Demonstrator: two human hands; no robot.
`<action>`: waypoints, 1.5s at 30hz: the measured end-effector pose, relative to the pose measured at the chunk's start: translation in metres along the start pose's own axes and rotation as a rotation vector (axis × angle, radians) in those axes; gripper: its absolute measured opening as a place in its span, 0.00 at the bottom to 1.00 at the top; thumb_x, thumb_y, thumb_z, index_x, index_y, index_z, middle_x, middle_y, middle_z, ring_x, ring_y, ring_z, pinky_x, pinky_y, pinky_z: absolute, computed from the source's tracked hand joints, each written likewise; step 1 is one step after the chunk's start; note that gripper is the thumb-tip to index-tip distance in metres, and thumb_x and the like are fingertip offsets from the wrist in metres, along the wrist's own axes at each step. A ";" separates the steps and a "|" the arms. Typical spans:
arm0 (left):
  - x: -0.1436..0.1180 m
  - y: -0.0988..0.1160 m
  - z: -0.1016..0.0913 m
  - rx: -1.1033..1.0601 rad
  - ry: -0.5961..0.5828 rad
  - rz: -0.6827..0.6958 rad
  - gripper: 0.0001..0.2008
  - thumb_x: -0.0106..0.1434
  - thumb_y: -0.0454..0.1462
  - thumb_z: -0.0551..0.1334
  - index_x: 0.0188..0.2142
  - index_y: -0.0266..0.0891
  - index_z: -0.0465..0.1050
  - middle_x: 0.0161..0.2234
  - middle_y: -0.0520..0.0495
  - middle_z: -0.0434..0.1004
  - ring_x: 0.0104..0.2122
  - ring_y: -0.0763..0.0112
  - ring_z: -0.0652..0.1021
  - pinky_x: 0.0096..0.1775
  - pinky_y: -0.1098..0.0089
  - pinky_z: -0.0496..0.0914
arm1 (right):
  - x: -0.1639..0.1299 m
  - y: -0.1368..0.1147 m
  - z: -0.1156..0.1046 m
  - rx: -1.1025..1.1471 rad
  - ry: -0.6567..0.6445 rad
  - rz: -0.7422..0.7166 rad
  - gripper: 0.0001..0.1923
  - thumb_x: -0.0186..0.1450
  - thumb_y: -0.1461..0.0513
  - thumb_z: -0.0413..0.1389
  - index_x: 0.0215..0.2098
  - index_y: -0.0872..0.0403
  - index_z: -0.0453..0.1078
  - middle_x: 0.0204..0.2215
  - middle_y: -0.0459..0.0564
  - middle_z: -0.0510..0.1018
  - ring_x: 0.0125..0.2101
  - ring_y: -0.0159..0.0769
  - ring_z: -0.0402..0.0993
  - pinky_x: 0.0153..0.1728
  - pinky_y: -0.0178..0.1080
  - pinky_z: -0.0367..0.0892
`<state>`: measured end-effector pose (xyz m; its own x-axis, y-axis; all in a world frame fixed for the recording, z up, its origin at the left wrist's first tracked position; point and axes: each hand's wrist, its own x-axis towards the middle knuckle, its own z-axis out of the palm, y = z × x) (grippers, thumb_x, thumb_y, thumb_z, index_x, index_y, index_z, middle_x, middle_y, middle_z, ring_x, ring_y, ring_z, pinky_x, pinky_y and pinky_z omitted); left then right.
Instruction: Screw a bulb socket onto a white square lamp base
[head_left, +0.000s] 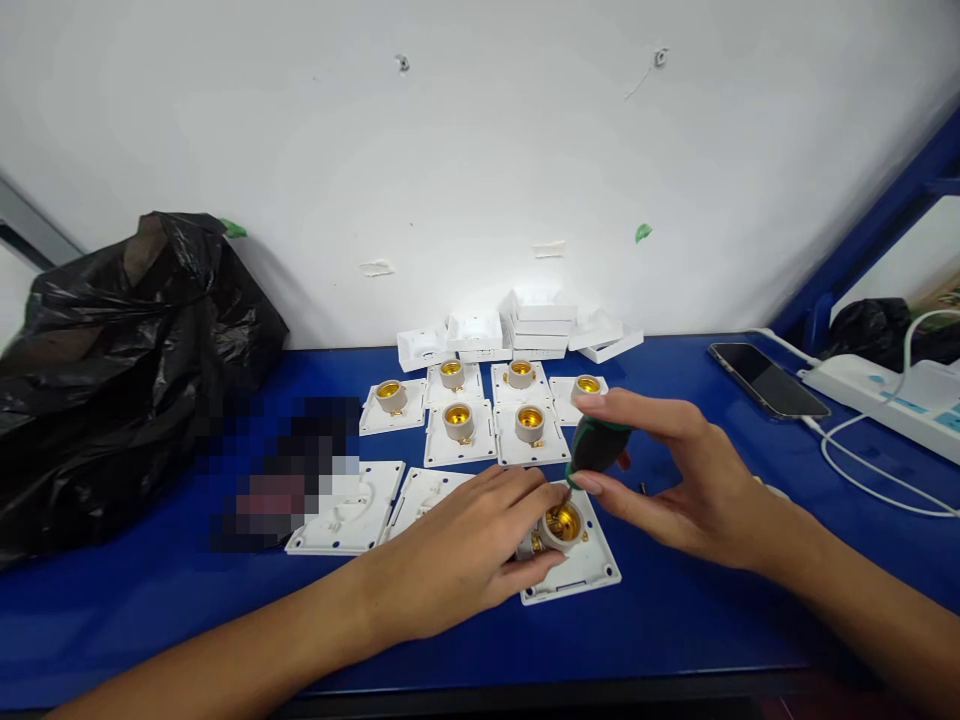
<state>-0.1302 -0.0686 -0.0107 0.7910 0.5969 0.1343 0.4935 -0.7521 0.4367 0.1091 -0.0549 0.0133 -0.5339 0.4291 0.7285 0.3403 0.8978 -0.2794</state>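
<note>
In my right hand [682, 475] a short screwdriver [598, 447] with a black and green handle is gripped between thumb and fingers. It tilts, with its tip down inside the brass-lined lamp socket [564, 522]. This socket sits on a square white plate [589, 575] near the table's front. My left hand [472, 535] is closed around the socket's left side, fingers behind and thumb in front. Partly under the left hand lies a white plate [416, 492] whose right part is hidden. Another white plate [345, 535] without a socket lies further left.
Several white plates with sockets [457, 420] stand in rows behind my hands. White square boxes [540, 305] are stacked against the wall. A black bag [142, 370] fills the left; a phone [769, 380], cable and power strip [885, 400] lie right. A pixelated patch hides something left.
</note>
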 end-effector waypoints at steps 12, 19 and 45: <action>0.000 0.000 0.000 0.046 0.007 0.035 0.18 0.72 0.40 0.65 0.58 0.40 0.66 0.49 0.44 0.76 0.47 0.58 0.78 0.52 0.58 0.73 | 0.000 -0.002 -0.001 -0.028 -0.005 0.001 0.29 0.71 0.65 0.59 0.67 0.49 0.58 0.54 0.49 0.81 0.31 0.31 0.77 0.32 0.37 0.75; -0.001 0.000 -0.002 0.073 -0.015 0.055 0.16 0.74 0.40 0.63 0.57 0.40 0.65 0.50 0.43 0.76 0.48 0.57 0.78 0.53 0.57 0.73 | 0.000 -0.002 0.002 0.005 0.008 0.016 0.31 0.71 0.66 0.59 0.69 0.47 0.57 0.40 0.45 0.82 0.29 0.33 0.75 0.29 0.38 0.72; -0.001 0.000 -0.003 0.058 0.020 0.064 0.15 0.74 0.40 0.62 0.57 0.40 0.65 0.47 0.44 0.76 0.46 0.59 0.78 0.52 0.59 0.73 | -0.001 -0.002 0.001 -0.015 0.003 0.025 0.32 0.70 0.67 0.60 0.68 0.47 0.57 0.44 0.46 0.82 0.30 0.32 0.77 0.30 0.38 0.74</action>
<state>-0.1322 -0.0687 -0.0086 0.8143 0.5523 0.1783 0.4630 -0.8035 0.3742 0.1079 -0.0572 0.0128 -0.5226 0.4508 0.7237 0.3653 0.8853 -0.2877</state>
